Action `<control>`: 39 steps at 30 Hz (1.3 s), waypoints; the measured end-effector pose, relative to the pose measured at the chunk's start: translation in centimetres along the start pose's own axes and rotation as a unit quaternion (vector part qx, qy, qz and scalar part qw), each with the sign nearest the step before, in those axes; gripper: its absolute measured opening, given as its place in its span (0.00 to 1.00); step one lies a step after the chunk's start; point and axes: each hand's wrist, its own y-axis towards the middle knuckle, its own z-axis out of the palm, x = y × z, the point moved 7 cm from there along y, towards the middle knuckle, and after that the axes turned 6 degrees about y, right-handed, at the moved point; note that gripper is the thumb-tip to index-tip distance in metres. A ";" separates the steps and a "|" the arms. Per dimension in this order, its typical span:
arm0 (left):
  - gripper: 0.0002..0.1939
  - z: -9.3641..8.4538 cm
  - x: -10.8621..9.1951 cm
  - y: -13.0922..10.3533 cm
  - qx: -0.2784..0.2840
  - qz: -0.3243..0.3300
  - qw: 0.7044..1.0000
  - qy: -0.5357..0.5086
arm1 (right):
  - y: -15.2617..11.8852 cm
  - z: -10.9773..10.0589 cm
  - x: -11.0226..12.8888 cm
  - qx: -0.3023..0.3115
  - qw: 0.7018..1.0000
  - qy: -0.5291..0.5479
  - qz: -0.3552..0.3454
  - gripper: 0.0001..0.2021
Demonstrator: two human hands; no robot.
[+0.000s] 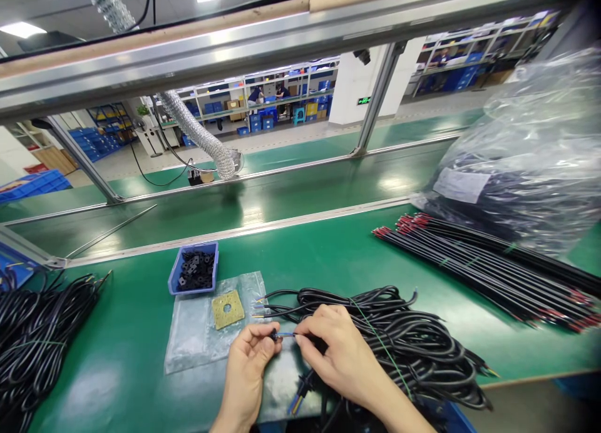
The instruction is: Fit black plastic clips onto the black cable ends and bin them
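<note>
One small black part [273,335] is pinched between the fingertips of the left hand [248,365]; the right hand [331,344] is closed on a thin cable [295,334], whose blue wire [285,335] reaches the part. Both hands are above the smooth green surface [126,333], just beside one looped bundle of rubbery black cable [422,339] bound with green string [382,339]. Near the left hand lie one crinkled flat bag [185,345], one square, pitted yellow sponge [220,309] with a round hole, and one blue plastic bin [193,291] of small black pieces [197,270], too many to count. Farther right, straight red-tipped cables [469,273] form what look like at least two bundles, beside one bulging, glossy clear bag [539,151].
</note>
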 end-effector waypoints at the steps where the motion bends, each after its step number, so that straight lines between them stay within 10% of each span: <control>1: 0.18 0.0 0.0 0.0 0.002 0.005 1.000 0.005 | 0.0 0.0 0.1 -0.001 1.000 0.001 -0.005 0.07; 39: 0.20 0.7 0.2 -0.5 0.023 -0.042 0.999 -0.016 | 0.0 -0.5 0.6 -0.048 0.998 0.008 -0.042 0.07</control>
